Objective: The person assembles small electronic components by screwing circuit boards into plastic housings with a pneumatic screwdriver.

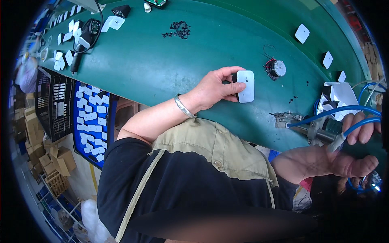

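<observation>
Grn workbench [133,52], pale flr [82,174] w/ yel. line [93,178], cardbd boxes [65,160] L.

Black top [133,178], short sleeves, forearms bare; khaki panel [190,139] at waist, curved edge, visible stitching, round matching button [217,164]; thin khaki strip [139,194] down one side; patterned silver-coloured bangle [184,107], left wrist

On the green bench [133,52] lie a heap of small black pieces [178,30], a round, silver-topped part [278,69] with red wires and, toward the left end, a dark corded tool [77,62]. Beyond the bench's left edge is a black slatted crate [54,107], near cardboard boxes [64,162], a tan slatted basket [56,183] and a white bundle [91,218].
</observation>
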The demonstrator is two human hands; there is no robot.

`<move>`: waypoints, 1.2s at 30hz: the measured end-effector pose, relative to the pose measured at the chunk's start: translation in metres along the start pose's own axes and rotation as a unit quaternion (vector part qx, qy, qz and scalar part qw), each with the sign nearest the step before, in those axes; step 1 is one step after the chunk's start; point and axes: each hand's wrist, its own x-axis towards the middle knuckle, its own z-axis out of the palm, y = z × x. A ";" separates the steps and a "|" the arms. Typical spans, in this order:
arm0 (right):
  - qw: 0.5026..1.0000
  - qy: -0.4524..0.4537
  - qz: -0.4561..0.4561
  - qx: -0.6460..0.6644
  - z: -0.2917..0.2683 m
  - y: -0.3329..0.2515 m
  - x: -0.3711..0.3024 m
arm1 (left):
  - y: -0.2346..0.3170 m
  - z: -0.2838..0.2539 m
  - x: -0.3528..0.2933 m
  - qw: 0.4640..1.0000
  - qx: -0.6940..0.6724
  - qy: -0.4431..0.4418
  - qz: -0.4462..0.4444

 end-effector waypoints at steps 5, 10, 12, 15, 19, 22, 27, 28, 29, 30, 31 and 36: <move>1.000 -0.010 0.001 0.005 -0.001 -0.003 -0.004 | 0.001 0.003 -0.001 1.000 0.005 -0.004 -0.004; 0.999 0.006 -0.015 -0.035 -0.007 -0.004 -0.006 | -0.001 0.004 0.001 1.000 -0.011 -0.005 -0.003; 0.999 0.007 -0.014 -0.038 -0.006 -0.004 -0.005 | -0.001 0.005 0.000 1.000 -0.010 -0.002 -0.008; 0.996 -0.060 -0.060 -0.015 -0.015 0.006 0.009 | -0.004 0.010 0.003 1.000 0.006 -0.012 -0.019; 0.990 -0.110 -0.089 0.001 -0.012 0.007 0.014 | -0.007 0.021 0.007 0.998 -0.004 -0.040 -0.041; 0.988 -0.125 -0.086 0.005 -0.015 0.009 0.013 | -0.008 0.027 0.009 0.997 -0.013 -0.059 -0.056; 0.984 -0.145 -0.094 0.036 -0.016 0.015 0.014 | -0.009 0.032 0.011 0.996 -0.005 -0.073 -0.057; 0.982 -0.165 -0.088 0.034 -0.017 0.014 0.015 | -0.010 0.032 0.012 0.995 -0.011 -0.078 -0.057; 0.982 -0.165 -0.088 0.034 -0.018 0.014 0.016 | -0.011 0.032 0.012 0.995 -0.017 -0.084 -0.057; 0.979 -0.180 -0.083 0.048 -0.018 0.015 0.017 | -0.011 0.032 0.013 0.995 -0.017 -0.084 -0.057; 0.976 -0.195 -0.078 0.061 -0.018 0.015 0.018 | -0.012 0.033 0.013 0.994 -0.021 -0.086 -0.059; 0.973 -0.200 -0.078 0.087 -0.018 0.018 0.017 | -0.011 0.034 0.012 0.992 -0.044 -0.095 -0.074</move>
